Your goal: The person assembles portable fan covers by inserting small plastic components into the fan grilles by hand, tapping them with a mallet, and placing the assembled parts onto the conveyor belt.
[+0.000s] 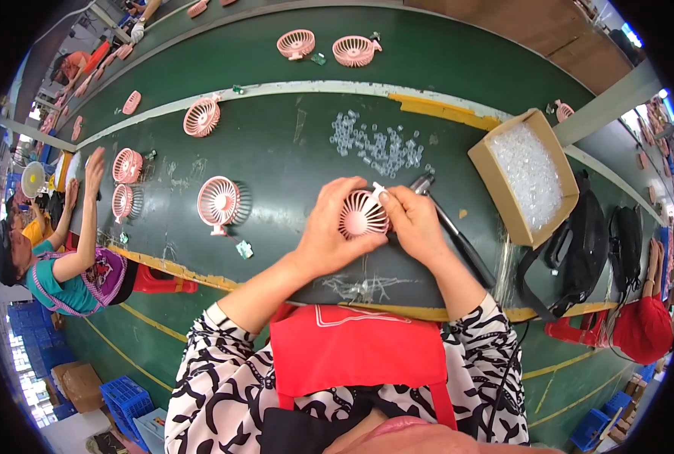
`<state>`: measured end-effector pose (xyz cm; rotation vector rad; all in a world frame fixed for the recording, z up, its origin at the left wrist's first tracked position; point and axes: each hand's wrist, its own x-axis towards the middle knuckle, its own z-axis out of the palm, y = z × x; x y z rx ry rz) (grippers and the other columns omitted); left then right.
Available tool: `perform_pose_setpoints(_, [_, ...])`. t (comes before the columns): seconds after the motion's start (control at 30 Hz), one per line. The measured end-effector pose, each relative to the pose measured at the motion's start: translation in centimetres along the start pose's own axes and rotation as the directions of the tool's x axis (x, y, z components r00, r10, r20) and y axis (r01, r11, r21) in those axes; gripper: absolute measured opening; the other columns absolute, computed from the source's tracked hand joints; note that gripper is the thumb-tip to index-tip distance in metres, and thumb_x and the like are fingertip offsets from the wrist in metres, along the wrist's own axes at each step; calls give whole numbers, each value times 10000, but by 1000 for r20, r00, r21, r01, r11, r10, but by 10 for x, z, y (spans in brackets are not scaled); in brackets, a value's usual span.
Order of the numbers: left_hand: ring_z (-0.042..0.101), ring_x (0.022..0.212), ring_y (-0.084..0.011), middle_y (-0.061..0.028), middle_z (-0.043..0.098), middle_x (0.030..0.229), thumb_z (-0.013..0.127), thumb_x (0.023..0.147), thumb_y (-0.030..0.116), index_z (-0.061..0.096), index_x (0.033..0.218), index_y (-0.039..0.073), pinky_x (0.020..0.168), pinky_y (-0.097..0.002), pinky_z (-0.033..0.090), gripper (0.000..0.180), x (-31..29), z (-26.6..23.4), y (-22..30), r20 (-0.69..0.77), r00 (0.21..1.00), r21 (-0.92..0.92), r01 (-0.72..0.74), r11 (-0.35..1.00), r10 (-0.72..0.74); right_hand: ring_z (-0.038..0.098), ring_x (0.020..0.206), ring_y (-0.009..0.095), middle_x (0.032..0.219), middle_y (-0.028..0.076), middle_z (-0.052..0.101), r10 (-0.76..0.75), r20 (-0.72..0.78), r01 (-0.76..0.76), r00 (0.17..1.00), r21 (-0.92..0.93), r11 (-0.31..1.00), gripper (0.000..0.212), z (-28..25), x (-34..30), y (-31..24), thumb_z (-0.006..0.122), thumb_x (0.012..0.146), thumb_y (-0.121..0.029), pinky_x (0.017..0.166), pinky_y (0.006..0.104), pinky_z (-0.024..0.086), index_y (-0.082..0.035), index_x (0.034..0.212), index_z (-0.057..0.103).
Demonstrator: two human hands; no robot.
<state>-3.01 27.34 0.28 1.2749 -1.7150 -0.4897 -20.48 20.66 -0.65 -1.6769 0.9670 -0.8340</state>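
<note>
A round pink slatted fan housing (pixel 362 216) is held over the bench in front of me. My left hand (pixel 331 227) is closed round its left side, fingers behind and thumb along the lower rim. My right hand (pixel 416 223) grips its upper right rim, the thumb beside a small whitish tab (pixel 379 188). Whether that tab is part of the housing, I cannot tell. Close behind my right hand lies a black pen-shaped tool (pixel 462 244), perhaps an electric screwdriver. Small clear plastic pieces (pixel 378 144) are scattered just beyond my hands.
An open cardboard box (pixel 525 178) full of clear pieces stands at right, beside a black bag (pixel 581 250). Another pink fan housing (pixel 219 204) lies left, near a green circuit board (pixel 244 249). More housings sit on the far belt (pixel 200 72). A co-worker (pixel 72 265) works at left.
</note>
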Motion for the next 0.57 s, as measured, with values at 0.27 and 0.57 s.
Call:
perform_pose_setpoints(0.27, [650, 950, -326, -198, 604, 1224, 671, 837, 63, 586, 1183, -11, 826, -372, 533, 363, 138, -6, -74, -87, 993, 115, 85, 990, -75, 602, 606, 246, 723, 151, 623, -148, -7, 148, 989, 39, 988, 165, 0, -5, 11, 593, 961, -121, 569, 337, 462, 30, 959, 658])
perform_pose_setpoints(0.57, [552, 1238, -314, -226, 502, 1390, 670, 830, 124, 497, 1351, 33, 1023, -417, 442, 557, 252, 44, -152, 109, 953, 519, 188, 834, -282, 647, 711, 314, 799, 170, 653, -176, 65, 172, 982, 66, 983, 154, -6, 2, 7, 591, 967, -112, 641, 382, 492, 28, 988, 653])
